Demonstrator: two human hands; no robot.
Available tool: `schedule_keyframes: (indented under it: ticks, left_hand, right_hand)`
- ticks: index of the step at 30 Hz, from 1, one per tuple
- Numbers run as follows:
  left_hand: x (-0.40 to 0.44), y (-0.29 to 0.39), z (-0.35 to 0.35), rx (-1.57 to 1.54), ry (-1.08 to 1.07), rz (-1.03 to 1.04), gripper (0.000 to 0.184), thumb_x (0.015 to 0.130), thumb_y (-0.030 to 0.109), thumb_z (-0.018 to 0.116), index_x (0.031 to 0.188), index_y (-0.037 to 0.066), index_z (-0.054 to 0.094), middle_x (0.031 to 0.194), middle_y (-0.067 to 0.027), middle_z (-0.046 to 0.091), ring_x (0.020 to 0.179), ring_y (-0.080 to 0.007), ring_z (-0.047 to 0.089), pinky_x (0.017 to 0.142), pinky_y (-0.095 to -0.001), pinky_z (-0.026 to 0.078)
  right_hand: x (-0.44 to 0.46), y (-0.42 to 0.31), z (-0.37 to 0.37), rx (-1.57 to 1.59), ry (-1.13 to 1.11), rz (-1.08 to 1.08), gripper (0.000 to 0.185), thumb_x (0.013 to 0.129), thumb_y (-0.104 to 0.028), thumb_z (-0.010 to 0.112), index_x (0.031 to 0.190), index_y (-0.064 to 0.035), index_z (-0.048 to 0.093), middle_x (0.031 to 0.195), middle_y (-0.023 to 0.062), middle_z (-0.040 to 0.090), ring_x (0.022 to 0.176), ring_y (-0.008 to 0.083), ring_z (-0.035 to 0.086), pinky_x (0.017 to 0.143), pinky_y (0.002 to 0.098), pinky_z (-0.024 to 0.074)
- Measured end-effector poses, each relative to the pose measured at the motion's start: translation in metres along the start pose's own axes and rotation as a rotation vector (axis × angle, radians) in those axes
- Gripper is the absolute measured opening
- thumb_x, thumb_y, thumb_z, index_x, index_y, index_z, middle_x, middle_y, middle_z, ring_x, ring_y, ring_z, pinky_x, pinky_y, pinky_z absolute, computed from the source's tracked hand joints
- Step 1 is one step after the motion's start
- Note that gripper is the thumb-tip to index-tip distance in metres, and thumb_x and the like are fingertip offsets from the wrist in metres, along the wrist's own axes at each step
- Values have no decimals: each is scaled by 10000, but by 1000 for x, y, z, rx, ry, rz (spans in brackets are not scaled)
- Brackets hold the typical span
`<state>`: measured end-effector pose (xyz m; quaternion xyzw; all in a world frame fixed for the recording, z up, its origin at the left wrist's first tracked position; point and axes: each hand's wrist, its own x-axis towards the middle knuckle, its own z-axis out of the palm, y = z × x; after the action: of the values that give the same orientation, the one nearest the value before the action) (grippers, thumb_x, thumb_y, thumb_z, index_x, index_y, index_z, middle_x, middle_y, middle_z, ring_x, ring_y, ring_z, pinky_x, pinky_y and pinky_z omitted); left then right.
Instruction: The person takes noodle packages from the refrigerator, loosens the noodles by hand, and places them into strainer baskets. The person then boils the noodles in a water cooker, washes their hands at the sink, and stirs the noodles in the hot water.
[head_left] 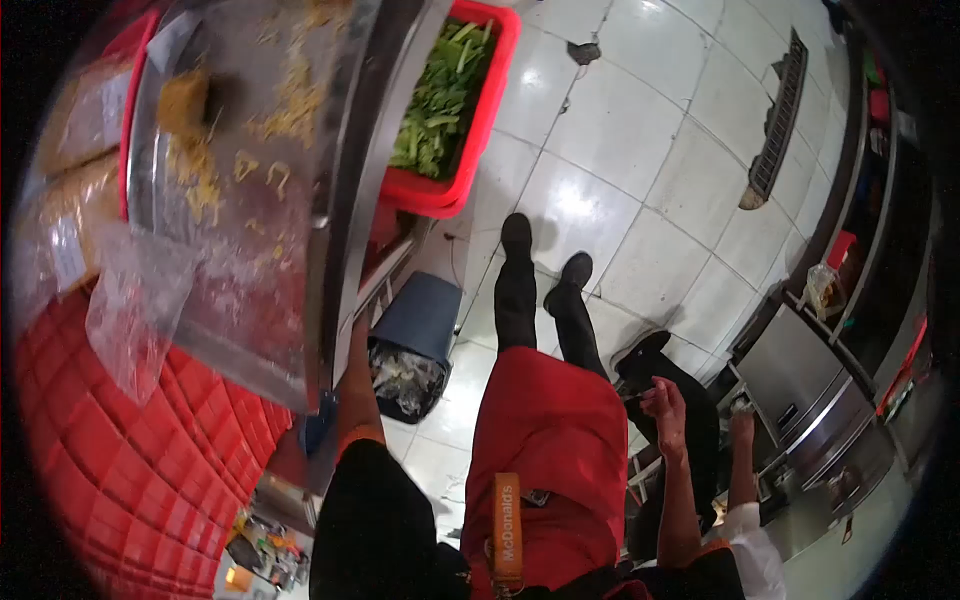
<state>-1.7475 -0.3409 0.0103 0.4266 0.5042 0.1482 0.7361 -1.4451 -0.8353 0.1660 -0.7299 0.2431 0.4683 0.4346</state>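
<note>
My right hand (663, 410) is raised beside the red apron (545, 440), fingers bent together. A small thin thing shows at its fingertips, too small to name. My left forearm (358, 395) reaches up along the edge of the metal table (270, 340); the hand itself is hidden by the table. On the tabletop lie a yellow-brown block (183, 103) and scattered yellow shreds (195, 180). A clear plastic bag (140, 310) hangs over the table's near side. Just beyond the table, a red crate (485, 130) holds chopped green vegetables (440, 110).
A dark bin (420, 310) with plastic waste stands under the table. Another person's hand (741, 425) and white sleeve (755, 545) are close on my right. Steel equipment (800, 370) and dark shelving (870, 220) line the right side. A drain grate (785, 115) crosses the tiled floor.
</note>
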Motion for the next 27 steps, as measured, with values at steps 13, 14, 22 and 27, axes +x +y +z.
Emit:
schedule_keyframes:
  ticks: [13, 14, 22, 27]
  left_hand:
    - [-162, 17, 149, -228, 216, -40, 234, 831, 129, 644, 1022, 18, 565, 889, -70, 632, 767, -166, 620, 707, -284, 488]
    - [-160, 17, 161, -239, 228, -75, 226, 828, 133, 648, 1006, 18, 567, 889, -73, 632, 775, -167, 620, 707, -285, 489]
    - [-49, 95, 271, -597, 231, 145, 233, 868, 148, 593, 1024, -11, 525, 1004, -114, 583, 831, -204, 621, 790, -318, 508]
    - [57, -7, 215, 709, 619, 287, 409, 826, 131, 591, 1188, -17, 473, 1111, -215, 556, 1029, -309, 553, 912, -377, 424]
  right_hand:
    - [16, -27, 38, -154, -190, -104, 247, 907, -233, 532, 1030, -21, 562, 808, 28, 582, 700, 110, 539, 657, 252, 441]
    - [15, -33, 48, -190, -220, -128, 251, 908, -228, 532, 1036, -14, 559, 812, 29, 585, 707, 110, 539, 662, 252, 441]
    - [-2, -34, 61, -296, -335, -190, 273, 918, -225, 513, 1070, -3, 557, 832, 32, 585, 734, 107, 530, 673, 256, 439]
    - [1, -2, 23, -279, -209, -168, 243, 909, -263, 531, 1002, -41, 564, 775, 11, 579, 681, 99, 546, 629, 253, 456]
